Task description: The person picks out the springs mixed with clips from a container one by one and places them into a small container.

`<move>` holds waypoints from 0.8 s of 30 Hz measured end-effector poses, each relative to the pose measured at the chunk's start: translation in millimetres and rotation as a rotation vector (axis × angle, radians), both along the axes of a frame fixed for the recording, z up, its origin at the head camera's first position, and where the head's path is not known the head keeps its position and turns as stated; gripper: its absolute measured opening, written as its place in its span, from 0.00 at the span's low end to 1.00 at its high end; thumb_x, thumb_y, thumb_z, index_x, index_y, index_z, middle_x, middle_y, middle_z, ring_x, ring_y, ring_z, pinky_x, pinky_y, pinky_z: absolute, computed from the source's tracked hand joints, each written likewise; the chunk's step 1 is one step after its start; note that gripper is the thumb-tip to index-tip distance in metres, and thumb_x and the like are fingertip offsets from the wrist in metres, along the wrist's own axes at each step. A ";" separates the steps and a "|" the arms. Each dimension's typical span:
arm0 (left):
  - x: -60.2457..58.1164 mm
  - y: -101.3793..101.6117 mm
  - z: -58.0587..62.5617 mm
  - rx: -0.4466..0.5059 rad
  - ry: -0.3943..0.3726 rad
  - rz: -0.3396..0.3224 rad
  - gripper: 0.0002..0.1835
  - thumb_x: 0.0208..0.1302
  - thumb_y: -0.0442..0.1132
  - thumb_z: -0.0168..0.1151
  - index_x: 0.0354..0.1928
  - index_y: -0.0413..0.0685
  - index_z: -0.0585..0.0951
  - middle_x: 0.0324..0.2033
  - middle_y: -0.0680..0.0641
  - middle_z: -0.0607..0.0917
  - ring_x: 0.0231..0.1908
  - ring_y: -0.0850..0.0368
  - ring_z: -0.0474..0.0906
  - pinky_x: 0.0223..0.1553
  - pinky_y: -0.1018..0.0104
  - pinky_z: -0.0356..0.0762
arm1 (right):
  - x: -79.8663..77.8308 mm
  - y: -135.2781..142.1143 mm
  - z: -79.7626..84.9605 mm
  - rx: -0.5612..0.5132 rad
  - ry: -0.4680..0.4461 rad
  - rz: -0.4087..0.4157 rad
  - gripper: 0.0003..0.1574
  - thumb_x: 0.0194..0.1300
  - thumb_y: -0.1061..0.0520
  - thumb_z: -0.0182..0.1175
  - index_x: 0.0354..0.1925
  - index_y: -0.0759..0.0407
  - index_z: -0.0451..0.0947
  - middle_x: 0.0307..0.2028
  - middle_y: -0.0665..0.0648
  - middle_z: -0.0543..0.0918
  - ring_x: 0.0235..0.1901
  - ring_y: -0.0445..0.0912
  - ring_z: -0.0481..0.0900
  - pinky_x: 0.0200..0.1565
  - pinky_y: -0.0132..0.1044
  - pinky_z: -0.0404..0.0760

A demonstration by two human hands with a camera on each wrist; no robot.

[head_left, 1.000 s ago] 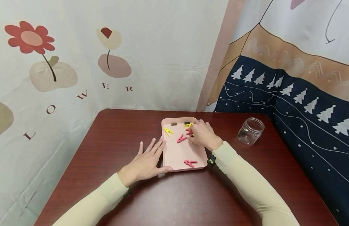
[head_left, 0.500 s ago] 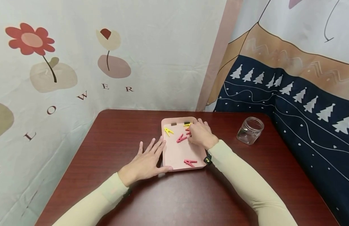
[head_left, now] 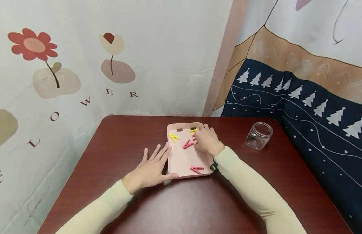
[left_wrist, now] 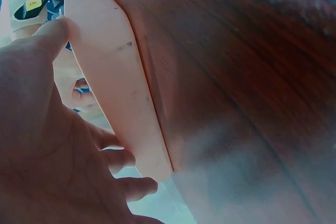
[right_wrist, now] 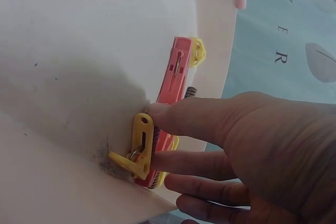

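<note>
A pale pink tray (head_left: 183, 159) holds several plastic clothespins. My left hand (head_left: 150, 172) lies spread beside it, straight fingers touching the left side and the thumb at the front left corner. My right hand (head_left: 207, 141) reaches into the right side of the tray. In the right wrist view, its thumb and forefinger are on a yellow clothespin (right_wrist: 143, 140), seemingly pinching it, while the other fingers extend past. Behind that lies a red clothespin (right_wrist: 176, 77), partly covered by the thumb. Another red clothespin (head_left: 187, 144) lies mid-tray, and a yellow one sits at the far left.
A clear, lidless glass jar (head_left: 258, 136) stands to the right of the tray on the dark red table (head_left: 125, 136). Another red clothespin (head_left: 196, 169) lies near the tray's front. Small brown and black pieces (head_left: 180, 130) are at its back wall. Printed curtains hang behind.
My right hand has shifted slightly left within the tray, with its wrist and forearm following. The left hand keeps its place at the tray; the head view has tilted a little.
</note>
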State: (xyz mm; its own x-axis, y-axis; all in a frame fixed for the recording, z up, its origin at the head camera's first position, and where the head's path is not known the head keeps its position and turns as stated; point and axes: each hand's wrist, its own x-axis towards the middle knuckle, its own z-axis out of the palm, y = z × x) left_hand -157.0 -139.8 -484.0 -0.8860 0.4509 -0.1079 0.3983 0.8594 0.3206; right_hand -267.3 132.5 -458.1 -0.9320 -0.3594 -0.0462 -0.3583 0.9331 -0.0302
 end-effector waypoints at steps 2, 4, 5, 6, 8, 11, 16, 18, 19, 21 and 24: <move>0.5 -0.3 -1.3 -0.003 -0.003 0.000 0.67 0.75 0.83 0.63 0.97 0.50 0.50 0.98 0.47 0.45 0.96 0.31 0.43 0.88 0.12 0.36 | 0.6 -0.1 -0.6 0.005 -0.002 0.005 0.16 0.74 0.50 0.82 0.52 0.58 0.97 0.67 0.63 0.86 0.62 0.57 0.77 0.64 0.55 0.83; 0.6 -0.2 -1.8 -0.006 -0.002 -0.002 0.67 0.75 0.83 0.63 0.97 0.50 0.50 0.98 0.46 0.45 0.96 0.31 0.43 0.88 0.12 0.36 | 1.6 0.0 -0.1 -0.001 -0.004 0.002 0.15 0.73 0.50 0.82 0.51 0.58 0.97 0.63 0.62 0.88 0.62 0.56 0.76 0.65 0.54 0.83; 0.5 0.0 -1.9 -0.009 0.000 -0.003 0.67 0.75 0.83 0.62 0.97 0.50 0.50 0.98 0.46 0.45 0.96 0.31 0.43 0.88 0.12 0.37 | 2.0 0.2 0.3 -0.003 -0.005 -0.001 0.15 0.73 0.50 0.82 0.51 0.58 0.97 0.61 0.62 0.89 0.62 0.56 0.76 0.65 0.54 0.83; 0.2 0.2 -2.0 -0.010 0.002 -0.003 0.67 0.75 0.83 0.62 0.97 0.50 0.50 0.98 0.46 0.45 0.96 0.31 0.43 0.88 0.12 0.37 | 2.2 0.5 0.6 -0.004 -0.003 -0.002 0.15 0.73 0.50 0.82 0.51 0.57 0.97 0.59 0.61 0.90 0.62 0.56 0.76 0.65 0.54 0.83; -0.4 0.7 -1.7 -0.016 0.006 -0.005 0.66 0.75 0.83 0.62 0.97 0.50 0.50 0.98 0.46 0.45 0.96 0.31 0.44 0.88 0.12 0.37 | 2.1 1.0 0.9 -0.005 -0.004 -0.006 0.14 0.73 0.50 0.81 0.51 0.57 0.97 0.57 0.60 0.90 0.62 0.55 0.76 0.65 0.54 0.82; -1.4 1.2 -1.1 -0.021 0.005 -0.007 0.66 0.75 0.84 0.62 0.98 0.51 0.50 0.98 0.47 0.45 0.96 0.31 0.44 0.88 0.12 0.37 | 1.3 1.6 0.8 -0.006 -0.004 -0.014 0.15 0.73 0.50 0.82 0.51 0.57 0.96 0.58 0.61 0.90 0.62 0.56 0.76 0.65 0.54 0.82; -1.9 1.0 0.1 -0.022 0.002 -0.003 0.67 0.75 0.84 0.62 0.98 0.52 0.49 0.98 0.47 0.44 0.96 0.32 0.43 0.88 0.12 0.37 | -1.2 1.9 -0.7 -0.011 0.008 -0.021 0.18 0.72 0.49 0.83 0.52 0.57 0.96 0.64 0.62 0.88 0.63 0.56 0.77 0.66 0.55 0.83; -1.3 0.6 0.4 -0.021 -0.003 0.001 0.67 0.75 0.84 0.62 0.98 0.52 0.49 0.98 0.47 0.45 0.96 0.32 0.43 0.88 0.12 0.36 | -1.5 1.5 -1.2 -0.017 0.007 -0.013 0.18 0.72 0.49 0.83 0.52 0.57 0.96 0.63 0.61 0.89 0.63 0.56 0.77 0.66 0.55 0.83; -0.9 0.4 0.4 -0.021 -0.007 0.002 0.67 0.75 0.84 0.62 0.98 0.52 0.49 0.98 0.47 0.45 0.96 0.32 0.43 0.88 0.12 0.36 | -1.6 1.3 -1.5 -0.019 0.005 -0.009 0.18 0.72 0.48 0.83 0.52 0.57 0.96 0.62 0.61 0.90 0.63 0.56 0.77 0.66 0.55 0.84; -0.2 0.3 0.4 -0.016 -0.012 0.003 0.66 0.75 0.83 0.63 0.98 0.52 0.49 0.98 0.47 0.45 0.96 0.31 0.43 0.88 0.12 0.35 | -1.3 1.1 -1.5 -0.024 0.001 -0.006 0.18 0.72 0.49 0.83 0.52 0.57 0.97 0.61 0.61 0.90 0.62 0.55 0.77 0.65 0.55 0.84; 0.3 0.4 0.2 -0.010 -0.014 0.003 0.66 0.75 0.83 0.63 0.98 0.51 0.49 0.98 0.47 0.45 0.96 0.31 0.43 0.88 0.12 0.35 | 0.1 1.4 -1.1 -0.033 0.000 -0.009 0.18 0.71 0.48 0.83 0.52 0.57 0.97 0.61 0.61 0.90 0.61 0.55 0.77 0.65 0.54 0.84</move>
